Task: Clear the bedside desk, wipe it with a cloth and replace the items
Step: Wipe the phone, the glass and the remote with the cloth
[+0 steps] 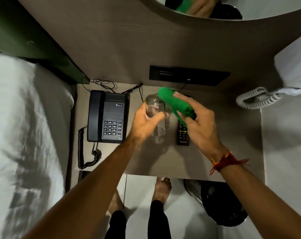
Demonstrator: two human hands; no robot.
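Bedside desk (215, 152), filling the middle of the frame: stiff, flat, fixed against the wall panel, nothing to lift, only to wipe once bare. Not yet bare.

Black telephone (106, 116), left of centre on the desk: probably the heaviest item, rigid, tethered by a coiled cord (84, 152) at lower left and thin wires (104, 83) behind. Best lifted by the body with the handset pinned down; cords likely to drag or snag and limit how far it can go.

Green cloth (173, 104), just right of centre, above the desk: soft, light, limp, rolled into a bundle. Right hand (201, 128) closed around it, fingers over the top, thumb beneath. No harm if dropped.

Clear glass (154, 107), centre of frame, lifted or tipped above the desk top: hard, smooth, fragile, likely slippery. Left hand (146, 125) wrapped around its side, thumb across the front. Firm hold round the wall advisable, away from the rim.

Remote control (182, 133), right of centre, flat on the desk, partly under the right hand: light, rigid, easy to pinch by the long edges.

In the way: white coiled cord (253, 99) at right edge, wire-mesh bin (215, 200) at lower right by the bare feet.
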